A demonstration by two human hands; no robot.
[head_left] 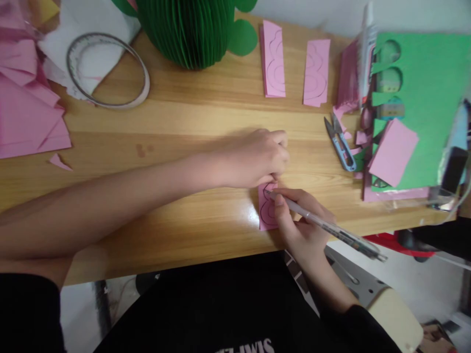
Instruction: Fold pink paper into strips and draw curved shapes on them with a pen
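My right hand (307,220) grips a slim pen (327,225), its tip resting on a small pink paper piece (265,215) near the table's front edge. Dark curved outlines are drawn on that paper. With fingers curled, my left hand (263,154) presses on the paper's far end and covers it; whether it pinches anything is hidden. Farther back lie two more folded pink pieces, a left one (274,61) and a right one (316,73), both with similar curved outlines. Blue-handled thread snips (340,144) lie to the right of my hands.
A green honeycomb paper ball (187,29) stands at the back. A roll of tape (138,95) and crumpled pink paper (29,108) are at left. Green sheets (437,98) with a pink card (395,152) on top lie at right, beside a white tube (367,54).
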